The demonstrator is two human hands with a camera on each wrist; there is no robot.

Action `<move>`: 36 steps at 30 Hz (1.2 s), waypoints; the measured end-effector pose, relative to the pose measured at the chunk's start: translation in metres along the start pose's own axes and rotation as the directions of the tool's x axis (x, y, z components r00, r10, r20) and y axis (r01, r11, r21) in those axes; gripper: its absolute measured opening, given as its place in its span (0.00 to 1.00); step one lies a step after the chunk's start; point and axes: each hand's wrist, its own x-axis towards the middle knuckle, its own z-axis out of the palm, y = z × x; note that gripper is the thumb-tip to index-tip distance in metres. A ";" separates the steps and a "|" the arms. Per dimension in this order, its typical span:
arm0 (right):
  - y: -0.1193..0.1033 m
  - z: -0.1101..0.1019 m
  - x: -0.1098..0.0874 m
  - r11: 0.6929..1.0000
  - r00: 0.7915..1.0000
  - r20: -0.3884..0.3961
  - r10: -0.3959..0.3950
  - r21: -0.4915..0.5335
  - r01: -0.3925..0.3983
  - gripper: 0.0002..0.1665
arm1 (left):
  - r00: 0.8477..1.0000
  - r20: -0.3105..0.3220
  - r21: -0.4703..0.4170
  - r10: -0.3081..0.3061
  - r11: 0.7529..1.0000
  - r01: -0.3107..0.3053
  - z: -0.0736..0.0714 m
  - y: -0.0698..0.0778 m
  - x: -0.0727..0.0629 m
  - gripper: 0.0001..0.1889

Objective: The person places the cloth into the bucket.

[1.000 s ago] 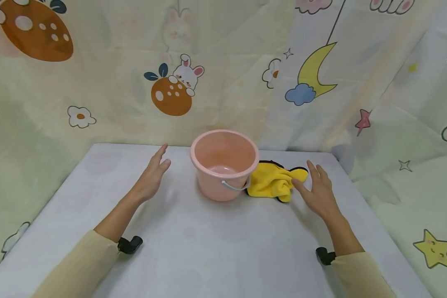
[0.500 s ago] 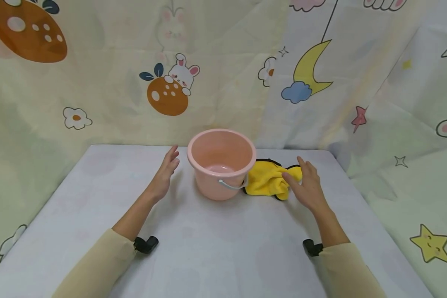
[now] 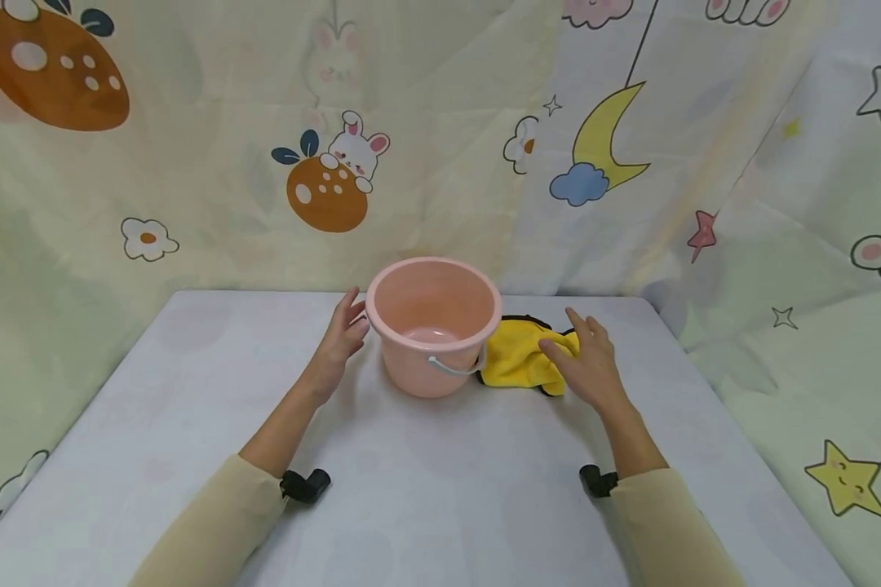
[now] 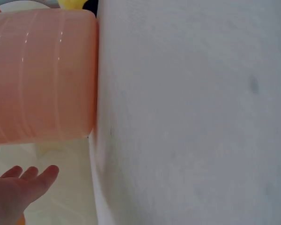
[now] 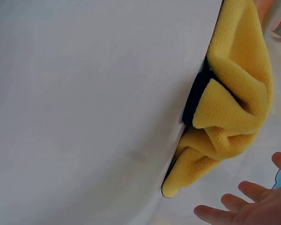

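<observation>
Pink bucket [image 3: 422,371] upright on white table [image 3: 426,489], twd far edge, handle [image 3: 455,372] down. Yellow cloth [image 3: 517,355] w/ dk trim crumpled just beside it. L hand [image 3: 334,350] open, nothing held, by bucket rim; can't tell if touching. R hand [image 3: 587,365] open, fingers spread, near cloth, apart. Printed curtain [image 3: 440,196] behind.

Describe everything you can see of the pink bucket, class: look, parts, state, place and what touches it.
The pink bucket stands upright on the white table, wider at its rim than its base. It looks like glossy plastic, with faint rings round the wall. A pale handle hangs at its near right side. Whether the left hand, beside the rim, or the yellow cloth, to the bucket's right, touches it cannot be told.
</observation>
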 end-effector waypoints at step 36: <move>-0.016 0.053 0.031 0.964 0.985 0.171 -0.029 -0.257 0.073 0.48 | 0.994 -0.105 -0.193 0.026 0.980 -0.046 0.034 0.000 0.006 0.44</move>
